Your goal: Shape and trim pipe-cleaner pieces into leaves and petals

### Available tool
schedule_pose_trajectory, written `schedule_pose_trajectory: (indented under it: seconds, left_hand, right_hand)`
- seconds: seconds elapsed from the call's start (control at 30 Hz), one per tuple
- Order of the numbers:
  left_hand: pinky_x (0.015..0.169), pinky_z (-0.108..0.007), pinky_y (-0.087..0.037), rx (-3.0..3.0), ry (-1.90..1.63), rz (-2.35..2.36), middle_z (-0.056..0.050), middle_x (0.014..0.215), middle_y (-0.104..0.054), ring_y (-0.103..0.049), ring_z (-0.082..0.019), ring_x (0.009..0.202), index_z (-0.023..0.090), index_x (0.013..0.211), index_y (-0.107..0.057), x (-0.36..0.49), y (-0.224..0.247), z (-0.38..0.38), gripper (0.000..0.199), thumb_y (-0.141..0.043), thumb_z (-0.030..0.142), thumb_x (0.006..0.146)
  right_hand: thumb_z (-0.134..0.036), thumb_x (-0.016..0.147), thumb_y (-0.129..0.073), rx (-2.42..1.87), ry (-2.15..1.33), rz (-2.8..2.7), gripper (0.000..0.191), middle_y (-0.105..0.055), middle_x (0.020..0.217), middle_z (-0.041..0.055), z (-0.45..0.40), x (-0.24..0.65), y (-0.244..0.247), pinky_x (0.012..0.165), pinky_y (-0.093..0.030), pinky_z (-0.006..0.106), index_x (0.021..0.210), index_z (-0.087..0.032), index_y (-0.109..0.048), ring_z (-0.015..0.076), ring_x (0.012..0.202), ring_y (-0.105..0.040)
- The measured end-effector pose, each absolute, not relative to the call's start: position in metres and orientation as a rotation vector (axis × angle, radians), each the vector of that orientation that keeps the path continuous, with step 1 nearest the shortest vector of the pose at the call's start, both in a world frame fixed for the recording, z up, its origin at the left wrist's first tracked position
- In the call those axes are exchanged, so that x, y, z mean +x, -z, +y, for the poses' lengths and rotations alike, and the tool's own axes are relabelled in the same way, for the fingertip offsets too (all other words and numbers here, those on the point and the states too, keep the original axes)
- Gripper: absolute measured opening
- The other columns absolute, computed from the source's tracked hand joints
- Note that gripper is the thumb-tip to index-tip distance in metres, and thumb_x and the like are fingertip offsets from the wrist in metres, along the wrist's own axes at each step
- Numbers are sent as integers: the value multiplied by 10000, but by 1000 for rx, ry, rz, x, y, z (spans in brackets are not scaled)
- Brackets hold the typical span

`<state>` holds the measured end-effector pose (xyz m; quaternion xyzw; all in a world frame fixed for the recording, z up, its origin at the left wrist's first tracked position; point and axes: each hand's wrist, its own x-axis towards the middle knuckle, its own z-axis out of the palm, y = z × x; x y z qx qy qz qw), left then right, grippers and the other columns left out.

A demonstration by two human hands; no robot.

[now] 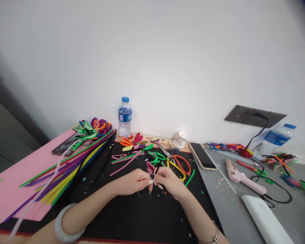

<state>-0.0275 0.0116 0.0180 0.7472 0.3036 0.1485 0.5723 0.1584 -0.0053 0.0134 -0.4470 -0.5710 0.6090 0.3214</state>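
Note:
My left hand (pixel 136 182) and my right hand (pixel 169 181) meet over the black mat (pixel 132 217), fingers closed around a small piece made of black pipe cleaner (pixel 152 176). A pink loop (pixel 150 166) shows just behind the fingertips; whether it joins the black piece I cannot tell. Close behind my hands lie green pieces (pixel 156 157), pink strips (pixel 125 163) and a yellow curved pipe cleaner (pixel 177 170). Orange-handled scissors (pixel 182 165) rest beyond my right hand.
Long pipe cleaners (pixel 66 173) spread over pink board (pixel 35 203) at left. Behind stand a bottle (pixel 125 118) and paper cup (pixel 180 139). Rightward are a phone (pixel 202 156), a pink glue gun (pixel 244 179) with its cable, a white box (pixel 265 220) and another bottle (pixel 274 140).

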Motion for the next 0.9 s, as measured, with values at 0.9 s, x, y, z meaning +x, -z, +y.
schedule_pose_trajectory:
  seconds: [0.9]
  left_hand:
    - [555,-215,-341,1558,-622,713,44,617,-495,-442,-103,568,134,760,-556,-21,-5,15,282,-558,410,819]
  right_hand:
    - [-286,687,-665,-1332,-1432,-1432,185,-502,415,-72,0,165,-23,358,-219,170,608,-163,-552,40,349,-336]
